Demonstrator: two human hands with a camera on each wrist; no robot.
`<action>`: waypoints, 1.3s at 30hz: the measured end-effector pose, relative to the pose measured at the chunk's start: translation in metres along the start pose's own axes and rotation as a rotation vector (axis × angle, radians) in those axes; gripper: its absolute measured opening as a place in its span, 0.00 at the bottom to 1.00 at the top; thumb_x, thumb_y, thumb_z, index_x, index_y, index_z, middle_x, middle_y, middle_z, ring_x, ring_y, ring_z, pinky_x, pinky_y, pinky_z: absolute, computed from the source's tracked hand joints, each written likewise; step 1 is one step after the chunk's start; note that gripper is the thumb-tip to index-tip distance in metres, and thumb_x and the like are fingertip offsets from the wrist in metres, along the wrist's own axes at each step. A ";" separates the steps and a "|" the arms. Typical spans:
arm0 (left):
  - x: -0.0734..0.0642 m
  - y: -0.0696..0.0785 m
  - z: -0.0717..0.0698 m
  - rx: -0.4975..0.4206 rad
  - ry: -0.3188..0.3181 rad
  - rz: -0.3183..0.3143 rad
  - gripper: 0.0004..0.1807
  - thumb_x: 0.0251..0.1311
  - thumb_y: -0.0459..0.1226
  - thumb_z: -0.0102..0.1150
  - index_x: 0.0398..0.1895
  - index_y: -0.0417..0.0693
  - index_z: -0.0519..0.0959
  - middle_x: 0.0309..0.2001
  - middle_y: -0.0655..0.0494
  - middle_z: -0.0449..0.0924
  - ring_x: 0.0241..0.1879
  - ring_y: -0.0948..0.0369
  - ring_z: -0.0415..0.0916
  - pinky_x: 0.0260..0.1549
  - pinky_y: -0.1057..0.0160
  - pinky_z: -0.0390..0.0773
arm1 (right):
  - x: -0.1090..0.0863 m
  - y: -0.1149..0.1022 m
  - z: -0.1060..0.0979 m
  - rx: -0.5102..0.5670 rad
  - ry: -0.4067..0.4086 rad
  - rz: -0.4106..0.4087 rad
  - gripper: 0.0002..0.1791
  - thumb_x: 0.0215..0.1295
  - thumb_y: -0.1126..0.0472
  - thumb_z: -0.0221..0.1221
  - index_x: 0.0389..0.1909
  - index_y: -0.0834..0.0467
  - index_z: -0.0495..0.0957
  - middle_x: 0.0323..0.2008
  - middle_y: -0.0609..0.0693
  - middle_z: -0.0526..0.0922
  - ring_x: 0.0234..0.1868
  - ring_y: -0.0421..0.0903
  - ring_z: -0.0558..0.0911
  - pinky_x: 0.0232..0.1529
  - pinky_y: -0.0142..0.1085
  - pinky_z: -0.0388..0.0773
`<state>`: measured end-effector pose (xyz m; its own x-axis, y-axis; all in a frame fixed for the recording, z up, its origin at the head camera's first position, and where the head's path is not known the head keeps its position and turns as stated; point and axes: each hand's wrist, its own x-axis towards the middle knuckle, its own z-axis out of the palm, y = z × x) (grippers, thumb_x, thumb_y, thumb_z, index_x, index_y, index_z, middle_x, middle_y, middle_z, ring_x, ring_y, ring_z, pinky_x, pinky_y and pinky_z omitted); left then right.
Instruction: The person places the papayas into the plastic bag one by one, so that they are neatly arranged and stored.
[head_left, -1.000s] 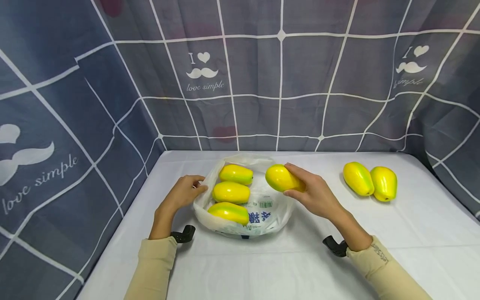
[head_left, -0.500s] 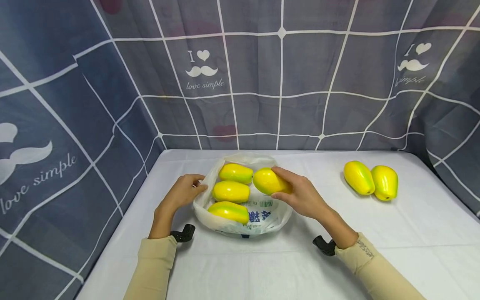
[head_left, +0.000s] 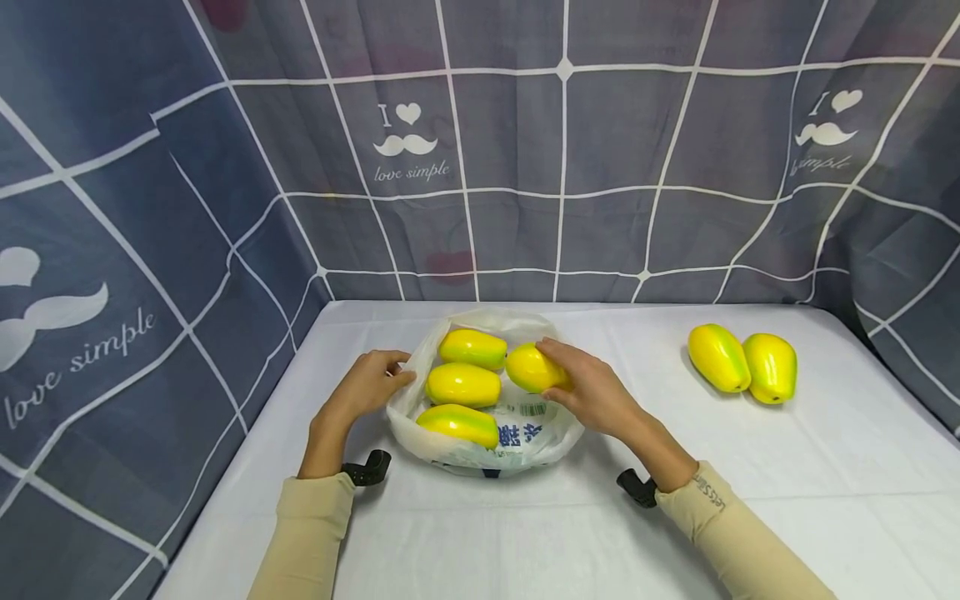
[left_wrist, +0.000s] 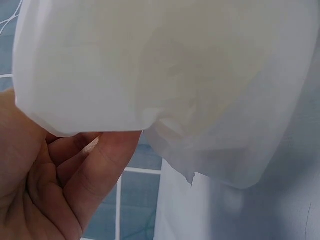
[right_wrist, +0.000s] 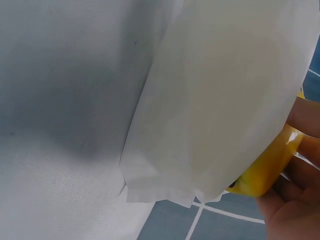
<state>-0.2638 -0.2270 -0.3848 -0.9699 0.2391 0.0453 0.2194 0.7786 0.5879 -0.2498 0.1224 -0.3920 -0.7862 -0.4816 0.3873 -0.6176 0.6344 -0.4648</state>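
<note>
A white plastic bag (head_left: pixel 558 437) with blue print lies spread wide, its mouth facing up. Three yellow-green papayas, one of them the middle papaya (head_left: pixel 462 385), lie in a column on its left side. My left hand (head_left: pixel 367 385) pinches the bag's left rim; in the left wrist view part of its fingers (left_wrist: pixel 107 170) goes behind the film. My right hand (head_left: pixel 596 387) grips another papaya (head_left: pixel 527 368) over the bag's right half, just beside the others. In the right wrist view the bag wall hides much of this papaya (right_wrist: pixel 265 167).
Two more papayas, a left one (head_left: pixel 717 358) and a right one (head_left: pixel 770 368), lie side by side on the white tablecloth (head_left: pixel 847 450) at the right. A grey checked curtain (head_left: pixel 510 150) stands along the back and both sides. Black straps circle both wrists.
My right hand has moved left and slightly down with the papaya, from the bag's right edge to over its inside. The left hand stays at the rim.
</note>
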 end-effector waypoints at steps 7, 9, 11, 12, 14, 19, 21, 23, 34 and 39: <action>0.000 0.001 -0.001 -0.011 0.006 -0.002 0.17 0.66 0.36 0.59 0.56 0.38 0.80 0.36 0.50 0.80 0.35 0.55 0.74 0.35 0.58 0.74 | 0.000 0.000 0.004 -0.049 -0.027 0.020 0.37 0.55 0.67 0.70 0.67 0.65 0.69 0.66 0.61 0.71 0.66 0.59 0.70 0.65 0.53 0.64; -0.001 0.001 -0.001 -0.019 0.005 -0.002 0.17 0.66 0.36 0.59 0.56 0.38 0.80 0.36 0.50 0.81 0.35 0.55 0.74 0.35 0.58 0.74 | 0.001 0.000 0.005 -0.062 -0.033 0.021 0.36 0.55 0.67 0.70 0.67 0.65 0.69 0.66 0.61 0.71 0.66 0.59 0.70 0.64 0.53 0.64; -0.001 0.001 -0.001 -0.024 0.004 0.001 0.17 0.66 0.36 0.60 0.56 0.38 0.80 0.36 0.50 0.81 0.35 0.55 0.74 0.35 0.58 0.74 | 0.001 -0.001 0.006 -0.069 -0.038 0.023 0.36 0.55 0.68 0.70 0.66 0.65 0.69 0.66 0.61 0.71 0.66 0.60 0.70 0.64 0.54 0.64; -0.001 0.001 -0.001 -0.024 0.002 0.003 0.17 0.66 0.36 0.59 0.56 0.38 0.80 0.36 0.50 0.81 0.35 0.55 0.74 0.35 0.58 0.74 | 0.002 -0.001 0.007 -0.071 -0.040 0.026 0.36 0.56 0.67 0.70 0.66 0.65 0.69 0.66 0.61 0.71 0.66 0.60 0.70 0.64 0.54 0.64; -0.001 0.001 -0.001 -0.024 0.001 0.007 0.17 0.66 0.36 0.59 0.56 0.37 0.80 0.36 0.50 0.81 0.35 0.55 0.74 0.36 0.58 0.74 | 0.003 -0.001 0.008 -0.067 -0.045 0.032 0.36 0.56 0.67 0.70 0.66 0.65 0.69 0.66 0.61 0.71 0.65 0.60 0.70 0.64 0.54 0.64; 0.000 0.000 0.000 -0.022 -0.005 0.008 0.18 0.66 0.36 0.59 0.57 0.37 0.80 0.37 0.49 0.81 0.36 0.55 0.74 0.37 0.57 0.75 | 0.007 0.001 0.010 -0.043 -0.060 0.042 0.36 0.56 0.66 0.70 0.66 0.66 0.69 0.65 0.62 0.71 0.64 0.62 0.71 0.63 0.55 0.65; 0.000 0.000 0.000 -0.022 -0.006 0.006 0.18 0.67 0.36 0.59 0.57 0.37 0.79 0.37 0.49 0.81 0.36 0.55 0.74 0.37 0.57 0.75 | 0.008 0.003 0.011 -0.036 -0.062 0.042 0.36 0.56 0.66 0.70 0.66 0.66 0.69 0.65 0.62 0.71 0.63 0.62 0.72 0.63 0.55 0.65; 0.000 0.000 0.000 -0.021 -0.008 0.005 0.19 0.67 0.36 0.59 0.57 0.37 0.79 0.38 0.49 0.82 0.36 0.55 0.75 0.37 0.57 0.75 | 0.009 0.005 0.013 -0.032 -0.062 0.038 0.37 0.56 0.66 0.70 0.67 0.66 0.69 0.65 0.62 0.71 0.64 0.62 0.71 0.63 0.55 0.65; 0.001 0.000 0.000 -0.021 -0.002 0.002 0.18 0.67 0.37 0.59 0.57 0.37 0.80 0.38 0.49 0.81 0.36 0.55 0.74 0.36 0.57 0.75 | 0.014 0.008 0.017 -0.023 -0.077 0.051 0.36 0.56 0.66 0.70 0.66 0.65 0.69 0.65 0.60 0.73 0.62 0.59 0.73 0.62 0.54 0.66; 0.001 -0.001 0.001 -0.019 -0.004 0.005 0.18 0.67 0.36 0.59 0.57 0.37 0.79 0.38 0.49 0.81 0.36 0.55 0.74 0.36 0.58 0.75 | 0.014 0.012 0.017 -0.018 -0.075 0.057 0.36 0.55 0.66 0.71 0.66 0.65 0.69 0.63 0.60 0.74 0.60 0.59 0.75 0.61 0.54 0.68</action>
<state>-0.2645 -0.2270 -0.3859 -0.9684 0.2452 0.0452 0.2222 0.7664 0.6027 -0.2683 0.1126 -0.4060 -0.8199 -0.4881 0.2992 -0.5719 0.6724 -0.4699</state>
